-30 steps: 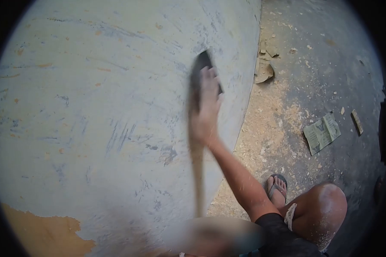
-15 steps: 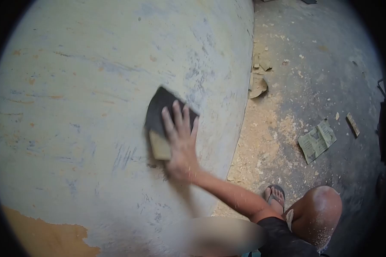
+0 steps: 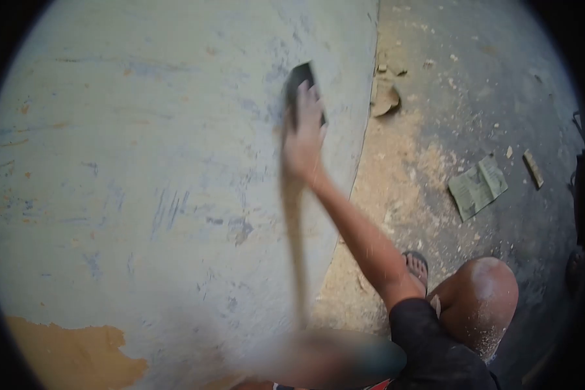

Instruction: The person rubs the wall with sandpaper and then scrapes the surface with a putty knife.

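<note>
My right hand (image 3: 303,140) reaches up the pale, scuffed wall (image 3: 143,169), its fingers laid over a dark sheet of sandpaper (image 3: 299,75) and pressing it to the surface. The sheet's upper end shows beyond the fingertips; my palm and fingers cover the rest. Motion blurs the hand slightly, and its shadow falls down the wall below. My left hand cannot be made out; a blurred patch covers the bottom of the view.
An orange-tan patch (image 3: 71,354) marks the wall at lower left. Pale dust and flakes (image 3: 396,175) lie along the wall's foot. On the grey floor are a curled scrap (image 3: 385,99), a folded printed paper (image 3: 478,187) and a small strip (image 3: 533,169). My bent knee (image 3: 484,299) is at right.
My right hand and the sandpaper have moved up and to the right along the wall. The sheet's tan part, visible before, no longer shows. The view has shifted slightly.
</note>
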Motion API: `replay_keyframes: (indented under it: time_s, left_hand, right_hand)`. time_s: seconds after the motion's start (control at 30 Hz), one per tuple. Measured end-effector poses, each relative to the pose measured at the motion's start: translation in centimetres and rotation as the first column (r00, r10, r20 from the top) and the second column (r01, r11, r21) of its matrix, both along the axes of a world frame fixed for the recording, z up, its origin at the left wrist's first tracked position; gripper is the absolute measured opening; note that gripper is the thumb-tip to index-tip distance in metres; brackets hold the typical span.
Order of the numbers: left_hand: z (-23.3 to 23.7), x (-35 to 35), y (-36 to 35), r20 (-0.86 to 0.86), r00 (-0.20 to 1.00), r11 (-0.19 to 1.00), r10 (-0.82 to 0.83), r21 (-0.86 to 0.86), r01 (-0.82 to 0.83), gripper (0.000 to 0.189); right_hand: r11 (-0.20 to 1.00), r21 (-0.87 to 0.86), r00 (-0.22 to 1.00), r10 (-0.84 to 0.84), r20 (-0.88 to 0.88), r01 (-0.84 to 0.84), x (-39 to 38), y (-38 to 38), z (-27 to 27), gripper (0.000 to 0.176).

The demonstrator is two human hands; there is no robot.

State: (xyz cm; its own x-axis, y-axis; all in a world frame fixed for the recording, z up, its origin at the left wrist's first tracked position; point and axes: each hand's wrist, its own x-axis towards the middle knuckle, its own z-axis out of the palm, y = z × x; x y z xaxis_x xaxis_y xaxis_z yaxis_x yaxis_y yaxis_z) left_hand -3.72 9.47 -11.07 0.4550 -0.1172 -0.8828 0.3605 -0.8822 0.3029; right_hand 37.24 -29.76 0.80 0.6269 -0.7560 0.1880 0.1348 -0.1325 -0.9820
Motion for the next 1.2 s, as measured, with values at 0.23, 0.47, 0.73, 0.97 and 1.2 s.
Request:
replay_keyframes:
  time_s: [0.23, 0.47, 0.73, 0.97, 1.2]
  left_hand:
    - [1.4, 0.1, -1.5, 0.025, 0.993, 0.993, -0.115, -0.002, 0.115, 0.040]
    - [0.0, 0.6, -0.4, 0.002, 0.997, 0.995, -0.074, 0.064, 0.073, 0.039]
    - [2.3, 2.6, -4.0, 0.007, 0.999, 0.994, -0.048, 0.100, 0.047, 0.037]
    - [1.2, 3.2, -3.9, 0.029, 0.993, 0.991, -0.111, 0.080, 0.108, 0.036]
    - [2.0, 3.6, -4.5, 0.078, 0.997, 0.999, 0.027, 0.039, -0.031, 0.038]
  right_hand:
    - [0.968, 0.248, 1.000, -0.029, -0.002, 0.029, 5.4, -5.0, -7.0, 0.065]
    - [0.850, 0.524, 0.985, 0.037, -0.169, 0.059, 4.5, -6.6, -9.9, 0.062]
    - [0.989, 0.143, 0.998, -0.039, -0.043, 0.044, -1.9, 2.9, -7.3, 0.057]
    - [0.963, 0.191, 0.965, 0.218, -0.149, -0.188, -4.2, 3.9, -6.2, 0.064]
    - [0.967, 0.235, 0.985, 0.130, -0.111, -0.101, -9.0, 11.8, -6.3, 0.067]
